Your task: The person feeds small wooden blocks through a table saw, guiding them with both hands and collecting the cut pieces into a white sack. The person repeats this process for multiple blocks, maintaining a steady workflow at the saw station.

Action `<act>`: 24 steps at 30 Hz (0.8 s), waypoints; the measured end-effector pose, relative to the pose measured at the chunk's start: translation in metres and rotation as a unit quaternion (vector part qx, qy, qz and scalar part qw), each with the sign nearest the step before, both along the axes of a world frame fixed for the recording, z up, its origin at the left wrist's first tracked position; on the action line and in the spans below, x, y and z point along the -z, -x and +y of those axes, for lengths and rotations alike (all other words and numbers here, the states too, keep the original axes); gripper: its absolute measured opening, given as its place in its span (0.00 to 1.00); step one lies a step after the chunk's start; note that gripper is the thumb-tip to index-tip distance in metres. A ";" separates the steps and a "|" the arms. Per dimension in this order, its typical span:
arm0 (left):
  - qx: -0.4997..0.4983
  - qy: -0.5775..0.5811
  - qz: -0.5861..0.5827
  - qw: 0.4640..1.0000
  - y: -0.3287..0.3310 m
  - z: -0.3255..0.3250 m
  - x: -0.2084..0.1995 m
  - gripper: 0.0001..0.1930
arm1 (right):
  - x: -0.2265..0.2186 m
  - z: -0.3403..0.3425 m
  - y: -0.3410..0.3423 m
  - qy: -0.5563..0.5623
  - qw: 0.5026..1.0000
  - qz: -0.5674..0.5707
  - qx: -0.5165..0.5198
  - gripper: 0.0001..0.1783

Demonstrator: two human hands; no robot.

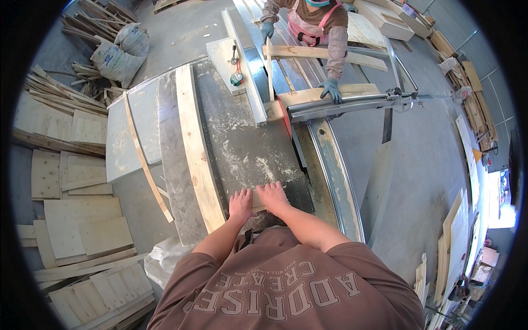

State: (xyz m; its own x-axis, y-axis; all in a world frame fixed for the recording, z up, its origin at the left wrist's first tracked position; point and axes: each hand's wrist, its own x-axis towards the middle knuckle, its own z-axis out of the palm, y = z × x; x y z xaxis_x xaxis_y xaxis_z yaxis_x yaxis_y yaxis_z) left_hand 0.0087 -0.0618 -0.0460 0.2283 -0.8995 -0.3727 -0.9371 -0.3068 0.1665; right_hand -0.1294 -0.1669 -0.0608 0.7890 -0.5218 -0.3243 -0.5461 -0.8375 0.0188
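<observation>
L hand (241, 204) & R hand (273, 196) were side by side at the near edge of the dark saw table (234, 146), fingers fwd. Sm. pale wood pc (257, 203) sat btwn them, mostly covered; couldn't tell if either hand gripped it or just rested there. Sawdust (265, 165) was scattered just ahead of both hands.

Left of L hand, a long board (193, 137) ran fwd on the table; farther left was a thin strip (144, 158), roughly parallel. Right of R hand, a metal rail (336, 181) also ran fwd. Well ahead of the grip, a red pc (284, 117) stood just right of the metal fence's (247, 71) near end. Beyond that, co-worker (318, 25) had one gloved hand (268, 31) by a narrow stick (269, 66), the other glove (331, 89) at a pale board (300, 96). Far fwd-left of the hands: white sacks (120, 55). White bag (169, 257) was back-left, near L forearm.
</observation>
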 end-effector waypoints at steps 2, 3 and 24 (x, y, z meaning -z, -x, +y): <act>-0.001 0.005 0.001 1.000 0.000 0.000 0.001 0.51 | 0.001 0.000 0.001 0.002 1.000 -0.003 -0.002 0.53; -0.002 0.007 0.002 1.000 0.000 0.000 0.000 0.51 | 0.001 0.000 0.001 0.004 1.000 -0.005 -0.005 0.53; -0.294 0.115 0.276 0.908 0.009 0.056 0.014 0.53 | -0.040 -0.071 -0.026 -0.105 0.990 -0.079 0.060 0.18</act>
State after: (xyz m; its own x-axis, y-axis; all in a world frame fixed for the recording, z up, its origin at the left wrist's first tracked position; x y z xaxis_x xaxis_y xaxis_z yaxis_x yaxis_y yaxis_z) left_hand -0.0007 -0.0057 -0.0602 0.5300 -0.7508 -0.3941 -0.3763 -0.6247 0.6842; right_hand -0.1038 -0.2377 -0.0208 0.7756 -0.5488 -0.3118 -0.6234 -0.7435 -0.2421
